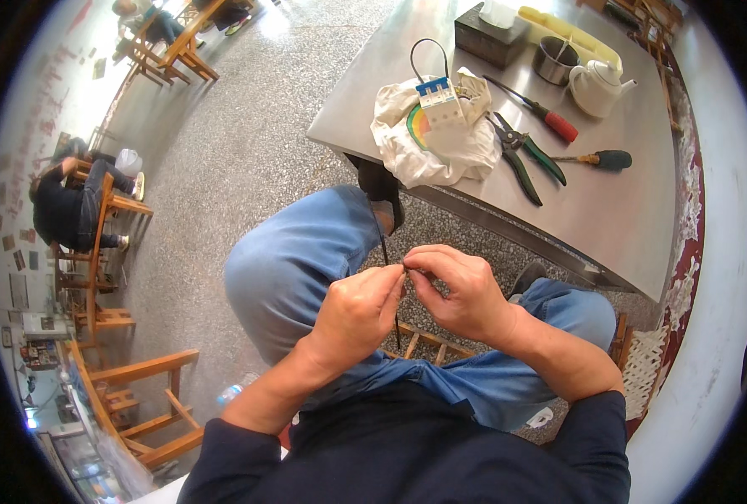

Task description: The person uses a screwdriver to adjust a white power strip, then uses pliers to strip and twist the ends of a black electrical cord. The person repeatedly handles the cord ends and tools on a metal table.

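Above my lap, my left hand (pixel 352 309) and my right hand (pixel 460 291) meet fingertip to fingertip. Both pinch a thin black wire (pixel 398 330); one length hangs below the fingers and another rises behind them. My fingers cover the part between them. On the metal table ahead, a white circuit breaker (pixel 441 102) with blue parts rests on a crumpled white cloth (pixel 440 160). A dark wire loop (pixel 429 42) arches from the breaker. Right of the cloth lie wire strippers (pixel 527 160) with dark green handles, their jaws apart.
A screwdriver with a red and black handle (pixel 555 123) and another dark-handled screwdriver (pixel 610 160) lie on the metal table (pixel 617 218). Behind them stand a metal cup (pixel 555 60), a white teapot (pixel 596 91) and a dark box (pixel 489 38). Wooden chairs (pixel 159 370) and seated people are at left.
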The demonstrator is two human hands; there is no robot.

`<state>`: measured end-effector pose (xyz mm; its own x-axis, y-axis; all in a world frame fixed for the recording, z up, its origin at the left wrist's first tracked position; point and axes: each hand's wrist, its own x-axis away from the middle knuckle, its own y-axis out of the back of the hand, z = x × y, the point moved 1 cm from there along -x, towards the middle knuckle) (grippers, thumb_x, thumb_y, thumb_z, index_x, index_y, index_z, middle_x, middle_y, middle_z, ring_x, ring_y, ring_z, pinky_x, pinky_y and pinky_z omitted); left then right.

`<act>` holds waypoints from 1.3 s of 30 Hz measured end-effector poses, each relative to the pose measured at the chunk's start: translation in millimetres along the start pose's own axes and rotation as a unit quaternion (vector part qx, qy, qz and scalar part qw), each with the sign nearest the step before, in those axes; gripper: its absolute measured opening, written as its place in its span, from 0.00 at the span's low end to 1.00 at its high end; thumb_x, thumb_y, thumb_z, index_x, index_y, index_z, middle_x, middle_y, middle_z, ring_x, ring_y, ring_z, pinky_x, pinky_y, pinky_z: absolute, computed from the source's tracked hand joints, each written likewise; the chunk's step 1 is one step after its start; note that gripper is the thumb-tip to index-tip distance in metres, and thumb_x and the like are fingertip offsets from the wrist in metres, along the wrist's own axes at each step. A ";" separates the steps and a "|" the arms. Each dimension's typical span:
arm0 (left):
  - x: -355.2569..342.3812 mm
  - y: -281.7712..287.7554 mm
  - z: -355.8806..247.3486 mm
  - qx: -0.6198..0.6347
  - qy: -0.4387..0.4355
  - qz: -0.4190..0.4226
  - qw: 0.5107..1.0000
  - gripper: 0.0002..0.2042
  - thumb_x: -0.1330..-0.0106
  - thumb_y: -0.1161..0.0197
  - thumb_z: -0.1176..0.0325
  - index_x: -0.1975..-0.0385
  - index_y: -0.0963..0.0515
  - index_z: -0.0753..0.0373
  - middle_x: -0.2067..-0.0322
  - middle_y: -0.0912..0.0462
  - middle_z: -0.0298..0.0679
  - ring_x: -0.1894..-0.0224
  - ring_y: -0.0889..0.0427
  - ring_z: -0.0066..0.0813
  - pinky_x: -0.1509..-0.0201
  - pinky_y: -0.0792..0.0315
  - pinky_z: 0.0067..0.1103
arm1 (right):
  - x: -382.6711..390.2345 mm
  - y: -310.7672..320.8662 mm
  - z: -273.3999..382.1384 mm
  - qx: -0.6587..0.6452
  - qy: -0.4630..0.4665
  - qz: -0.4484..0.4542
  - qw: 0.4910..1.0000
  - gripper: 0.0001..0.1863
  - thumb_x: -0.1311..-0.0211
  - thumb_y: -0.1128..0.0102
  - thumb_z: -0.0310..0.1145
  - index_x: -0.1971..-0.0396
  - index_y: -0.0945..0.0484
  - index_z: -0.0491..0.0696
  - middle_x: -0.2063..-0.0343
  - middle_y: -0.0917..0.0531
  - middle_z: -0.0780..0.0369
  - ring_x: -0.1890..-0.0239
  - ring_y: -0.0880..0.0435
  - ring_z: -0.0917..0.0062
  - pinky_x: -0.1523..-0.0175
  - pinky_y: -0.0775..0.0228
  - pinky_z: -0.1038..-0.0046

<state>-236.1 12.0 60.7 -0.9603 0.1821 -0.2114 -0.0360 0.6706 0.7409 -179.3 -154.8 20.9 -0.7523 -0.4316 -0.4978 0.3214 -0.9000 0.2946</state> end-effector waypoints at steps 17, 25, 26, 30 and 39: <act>-0.7 0.6 -2.2 0.284 0.235 0.041 0.929 0.08 0.26 0.41 0.73 0.62 0.19 0.72 0.74 0.17 0.38 0.74 0.19 0.20 0.70 0.26 0.19 | 3.0 -1.7 -0.2 0.012 -0.012 -0.013 1.000 0.08 0.46 0.34 0.20 0.67 0.23 0.43 0.67 0.14 0.56 0.67 0.13 0.59 0.65 0.20 0.65; 0.5 -1.9 7.4 0.299 0.249 0.073 0.918 0.08 0.24 0.44 0.71 0.60 0.21 0.70 0.76 0.21 0.32 0.76 0.24 0.15 0.73 0.29 0.15 | 1.2 -3.0 -0.6 0.071 0.063 -0.026 0.995 0.08 0.49 0.33 0.21 0.67 0.21 0.43 0.66 0.15 0.57 0.67 0.13 0.62 0.63 0.19 0.66; 0.4 -0.2 9.3 0.278 0.235 0.087 0.927 0.08 0.24 0.44 0.71 0.60 0.22 0.69 0.76 0.22 0.31 0.76 0.24 0.15 0.73 0.30 0.15 | 1.0 -2.8 -1.2 0.081 0.075 -0.019 0.994 0.08 0.49 0.33 0.21 0.67 0.21 0.43 0.66 0.15 0.58 0.66 0.13 0.63 0.62 0.19 0.67; 0.9 -1.2 19.7 0.180 0.169 0.092 0.965 0.08 0.25 0.42 0.71 0.64 0.21 0.69 0.77 0.23 0.29 0.75 0.27 0.12 0.73 0.33 0.15 | 0.5 -3.1 -1.3 0.109 0.101 0.002 0.989 0.08 0.50 0.33 0.22 0.68 0.21 0.42 0.65 0.15 0.58 0.64 0.13 0.64 0.61 0.19 0.67; 2.2 -5.4 17.1 0.339 0.277 0.074 0.896 0.08 0.27 0.39 0.70 0.66 0.18 0.68 0.78 0.25 0.25 0.77 0.32 0.08 0.76 0.40 0.13 | 2.0 -4.1 -1.2 0.025 0.017 0.010 0.999 0.08 0.48 0.33 0.22 0.67 0.21 0.42 0.66 0.15 0.56 0.66 0.13 0.61 0.62 0.19 0.65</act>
<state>-233.3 21.1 45.3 -0.9375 0.0463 0.3449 0.0996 0.9853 0.1385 -181.5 -152.0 17.7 -0.7259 -0.4523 -0.5181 0.3068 -0.8872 0.3446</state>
